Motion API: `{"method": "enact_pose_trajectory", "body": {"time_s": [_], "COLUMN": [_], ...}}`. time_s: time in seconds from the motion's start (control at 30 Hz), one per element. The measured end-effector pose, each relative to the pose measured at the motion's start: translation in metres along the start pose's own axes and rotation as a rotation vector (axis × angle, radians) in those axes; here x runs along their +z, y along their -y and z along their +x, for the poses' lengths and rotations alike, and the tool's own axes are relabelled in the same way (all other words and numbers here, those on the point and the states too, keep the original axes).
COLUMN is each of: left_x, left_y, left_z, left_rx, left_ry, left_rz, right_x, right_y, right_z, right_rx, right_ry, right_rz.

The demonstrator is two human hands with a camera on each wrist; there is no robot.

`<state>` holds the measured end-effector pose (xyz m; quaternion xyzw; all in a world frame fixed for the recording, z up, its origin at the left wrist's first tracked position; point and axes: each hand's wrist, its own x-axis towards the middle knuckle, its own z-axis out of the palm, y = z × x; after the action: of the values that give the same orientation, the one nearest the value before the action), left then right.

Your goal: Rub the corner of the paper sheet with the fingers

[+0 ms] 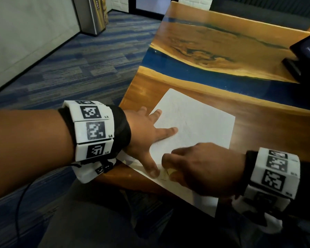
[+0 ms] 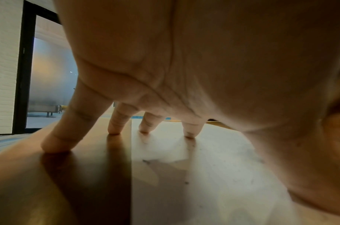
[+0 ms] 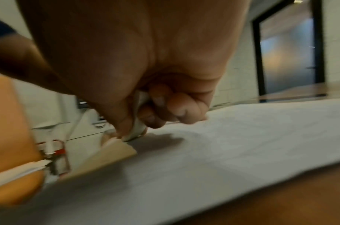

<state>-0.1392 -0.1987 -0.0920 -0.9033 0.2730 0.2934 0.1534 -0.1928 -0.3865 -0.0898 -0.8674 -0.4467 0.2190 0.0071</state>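
A white sheet of paper (image 1: 195,122) lies on the wooden table (image 1: 213,42) near its left corner. My left hand (image 1: 147,140) is spread flat with straight fingers. In the left wrist view two fingertips (image 2: 190,135) press the paper (image 2: 203,175) and two rest on bare wood. My thumb lies near the sheet's near edge. My right hand (image 1: 195,167) is curled just right of that thumb. It pinches a small white object (image 3: 138,127), perhaps an eraser, whose tip touches the paper (image 3: 242,137). A tan flap (image 3: 115,153) sticks up beside the tip.
A black device (image 1: 306,56) stands at the table's right edge. A blue resin band (image 1: 168,67) runs across the top. The table's left edge drops to blue striped carpet (image 1: 79,59), with a metal bin (image 1: 95,15) by the wall. My lap is under the near edge.
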Motion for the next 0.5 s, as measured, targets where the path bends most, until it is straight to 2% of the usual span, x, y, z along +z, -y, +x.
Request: {"method": "enact_pose_trajectory", "body": {"time_s": [0.13,0.27,0.4,0.5], "left_x": [0.002,0.003,0.003,0.000], "left_y": [0.001,0.002,0.000,-0.003], "left_z": [0.000,-0.002,-0.004,-0.002], "left_rx": [-0.008,-0.023,-0.051,-0.023], "left_ry": [-0.018,-0.032,-0.066,-0.110], "left_rz": [0.001,-0.018,0.022,0.120], "right_x": [-0.016,-0.006,-0.016,-0.015], "right_y": [-0.035,-0.026,-0.038,-0.045], "right_z": [0.001,0.000,-0.001,0.003], "right_rx": [0.220,0.102,0.243,0.237], "right_ry": [-0.082,-0.079,-0.066,-0.098], "right_rz": [-0.062,-0.031,0.006,-0.028]}}
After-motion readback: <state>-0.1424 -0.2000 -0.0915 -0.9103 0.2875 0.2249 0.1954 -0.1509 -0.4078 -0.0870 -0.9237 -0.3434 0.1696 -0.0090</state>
